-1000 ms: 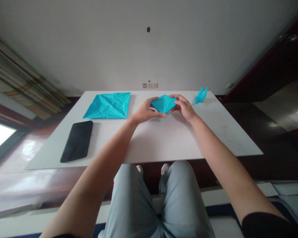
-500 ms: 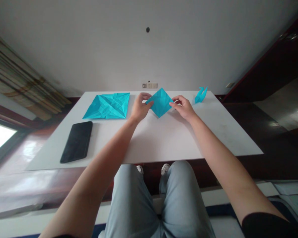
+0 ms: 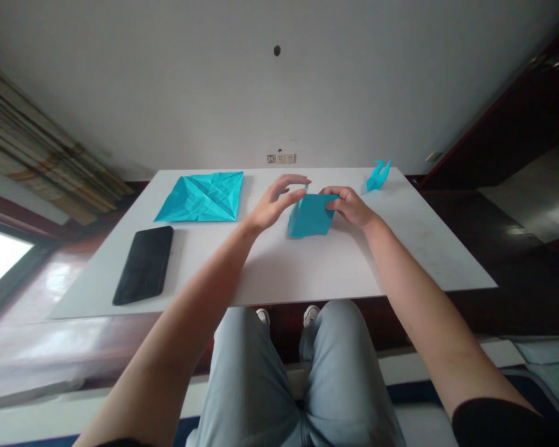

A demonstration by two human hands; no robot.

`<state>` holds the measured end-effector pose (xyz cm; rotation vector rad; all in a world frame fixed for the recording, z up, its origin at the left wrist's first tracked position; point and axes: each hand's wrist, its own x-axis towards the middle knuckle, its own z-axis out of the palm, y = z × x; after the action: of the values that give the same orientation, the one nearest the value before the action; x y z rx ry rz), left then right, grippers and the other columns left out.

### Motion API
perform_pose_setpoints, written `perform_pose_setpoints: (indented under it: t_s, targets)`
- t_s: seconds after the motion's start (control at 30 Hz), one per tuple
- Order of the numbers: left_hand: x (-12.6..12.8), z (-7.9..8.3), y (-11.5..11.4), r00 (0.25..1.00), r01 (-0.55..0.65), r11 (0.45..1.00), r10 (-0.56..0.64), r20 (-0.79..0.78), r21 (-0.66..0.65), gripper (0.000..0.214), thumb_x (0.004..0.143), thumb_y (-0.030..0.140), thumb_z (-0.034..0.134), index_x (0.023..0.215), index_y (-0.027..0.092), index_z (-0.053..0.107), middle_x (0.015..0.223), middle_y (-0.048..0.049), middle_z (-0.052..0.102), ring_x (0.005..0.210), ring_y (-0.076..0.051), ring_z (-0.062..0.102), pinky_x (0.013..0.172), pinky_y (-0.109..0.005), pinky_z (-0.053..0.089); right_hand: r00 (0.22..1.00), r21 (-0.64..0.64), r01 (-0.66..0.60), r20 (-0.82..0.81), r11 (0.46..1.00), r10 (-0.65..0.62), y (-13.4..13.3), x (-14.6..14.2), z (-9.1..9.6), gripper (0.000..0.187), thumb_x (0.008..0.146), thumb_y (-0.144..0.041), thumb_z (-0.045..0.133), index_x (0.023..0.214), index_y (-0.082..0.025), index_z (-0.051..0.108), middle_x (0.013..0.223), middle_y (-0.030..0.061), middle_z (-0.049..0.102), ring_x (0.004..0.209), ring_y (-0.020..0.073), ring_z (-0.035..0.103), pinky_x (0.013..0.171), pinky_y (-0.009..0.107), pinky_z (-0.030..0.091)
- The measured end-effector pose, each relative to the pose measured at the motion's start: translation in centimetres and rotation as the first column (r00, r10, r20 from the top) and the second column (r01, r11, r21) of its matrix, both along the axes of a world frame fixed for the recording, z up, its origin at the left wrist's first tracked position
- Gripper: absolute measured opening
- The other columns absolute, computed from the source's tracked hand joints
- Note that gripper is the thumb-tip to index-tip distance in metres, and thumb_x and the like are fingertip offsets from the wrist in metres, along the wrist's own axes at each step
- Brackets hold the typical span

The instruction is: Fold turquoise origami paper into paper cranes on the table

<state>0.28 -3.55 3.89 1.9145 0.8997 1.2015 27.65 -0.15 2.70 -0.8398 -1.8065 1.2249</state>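
A folded blue paper point(image 3: 313, 216) is held over the middle of the white table, tilted, with one flap standing at its left side. My right hand point(image 3: 349, 206) pinches its right corner between thumb and fingers. At the upper left corner, my left hand point(image 3: 279, 202) has its thumb and forefinger closed around a small bit of the same paper. Farther right stands a blue paper crane point(image 3: 377, 177), untouched. To the left lies a creased blue sheet point(image 3: 202, 197), opened out flat with many fold lines.
A black phone-like slab point(image 3: 144, 264) rests near the left front of the white table point(image 3: 307, 273). Behind the table rises a wall with sockets point(image 3: 281, 159). My knees point(image 3: 242, 347) are below the table's front edge.
The folded paper has turned from a diamond facing me to a tilted, squarish shape and come slightly nearer. My left hand has shifted right, from its left corner to its upper left corner.
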Motion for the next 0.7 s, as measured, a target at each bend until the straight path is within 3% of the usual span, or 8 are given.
perform_pose_setpoints:
  t_s: [0.13, 0.3, 0.37, 0.47, 0.6, 0.7]
  targets:
    - [0.4, 0.1, -0.4, 1.0, 0.007, 0.997, -0.007, -0.004, 0.071, 0.048, 0.106, 0.071, 0.073, 0.097, 0.024, 0.071, 0.151, -0.013, 0.077, 0.145, -0.032, 0.07, 0.127, -0.047, 0.052, 0.996, 0.04, 0.083, -0.043, 0.996, -0.082, -0.1, -0.3, -0.3, 0.053, 0.075, -0.069, 0.098, 0.082, -0.027, 0.067, 0.076, -0.0018, 0.06, 0.073, 0.0185, 0.052, 0.068, 0.032, 0.045]
    - [0.4, 0.0, 0.1, 0.998, -0.044, 0.999, 0.044, 0.035, -0.014, 0.052, 0.102, 0.073, 0.075, 0.088, 0.025, 0.062, 0.098, -0.0058, 0.075, 0.099, -0.025, 0.073, 0.092, -0.038, 0.06, 0.966, 0.075, 0.248, -0.094, 0.966, -0.241, 0.2, -0.2, 0.0, 0.072, 0.067, -0.087, 0.101, 0.09, -0.029, 0.065, 0.08, -0.0019, 0.061, 0.077, 0.0204, 0.058, 0.07, 0.033, 0.051]
    - [0.0, -0.2, 0.7, 0.993, -0.118, 0.992, 0.117, -0.009, -0.047, 0.05, 0.099, 0.069, 0.08, 0.086, 0.024, 0.063, 0.087, -0.0035, 0.07, 0.086, -0.022, 0.068, 0.079, -0.035, 0.055, 0.955, 0.089, 0.284, -0.11, 0.955, -0.274, 0.4, -0.1, 0.1, 0.072, 0.067, -0.087, 0.101, 0.092, -0.029, 0.065, 0.086, -0.0001, 0.067, 0.083, 0.0222, 0.063, 0.075, 0.035, 0.054]
    - [-1.1, -0.9, 1.7, 0.955, -0.223, 0.973, 0.208, -0.212, -0.051, 0.043, 0.091, 0.06, 0.09, 0.083, 0.023, 0.069, 0.079, -0.0033, 0.068, 0.078, -0.021, 0.063, 0.072, -0.034, 0.048, 0.939, 0.141, 0.339, -0.107, 0.93, -0.326, 1.1, 0.0, -0.2, 0.069, 0.07, -0.086, 0.099, 0.092, -0.028, 0.068, 0.09, 0.0016, 0.072, 0.086, 0.0231, 0.064, 0.079, 0.038, 0.056]
    - [-1.8, -2.3, 2.4, 0.902, -0.306, 0.952, 0.284, -0.326, -0.018, 0.034, 0.08, 0.045, 0.1, 0.099, 0.024, 0.08, 0.083, -0.0042, 0.076, 0.081, -0.025, 0.068, 0.076, -0.035, 0.052, 0.926, 0.266, 0.36, 0.016, 0.894, -0.377, 1.5, 0.1, -0.8, 0.056, 0.078, -0.078, 0.097, 0.091, -0.028, 0.076, 0.089, 0.0025, 0.075, 0.083, 0.0233, 0.063, 0.079, 0.04, 0.055]
    - [-1.7, -3.2, 2.5, 0.891, -0.292, 0.956, 0.271, -0.364, -0.003, 0.039, 0.081, 0.035, 0.097, 0.117, 0.028, 0.083, 0.095, -0.0043, 0.083, 0.086, -0.026, 0.073, 0.081, -0.035, 0.056, 0.938, 0.329, 0.288, 0.093, 0.899, -0.335, 1.0, 0.0, -0.8, 0.053, 0.081, -0.078, 0.096, 0.093, -0.028, 0.083, 0.098, 0.0053, 0.08, 0.087, 0.0253, 0.067, 0.087, 0.044, 0.058]
